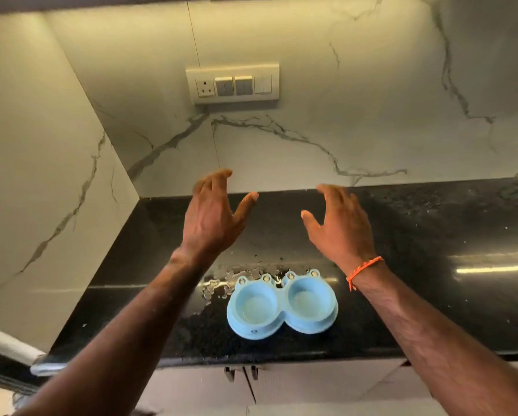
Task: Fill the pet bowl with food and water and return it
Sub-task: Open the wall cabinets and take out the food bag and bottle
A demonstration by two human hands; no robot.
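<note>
A light blue double pet bowl [282, 304] with small frog-eye bumps on its far rim sits on the black granite counter [431, 265], near the front edge. Both of its wells look empty of food; the left one has a pale sheen at the bottom. My left hand [212, 217] and my right hand [340, 223] are raised above the counter, well beyond the bowl and apart from it. Fingers on both hands are spread and relaxed, holding nothing. An orange thread band circles my right wrist.
Spilled water [230, 280] glistens on the counter just behind and left of the bowl. A switch and socket plate [233, 83] is mounted on the marble back wall. A marble side wall closes the counter's left end. Cabinet doors with dark handles [241, 372] sit below.
</note>
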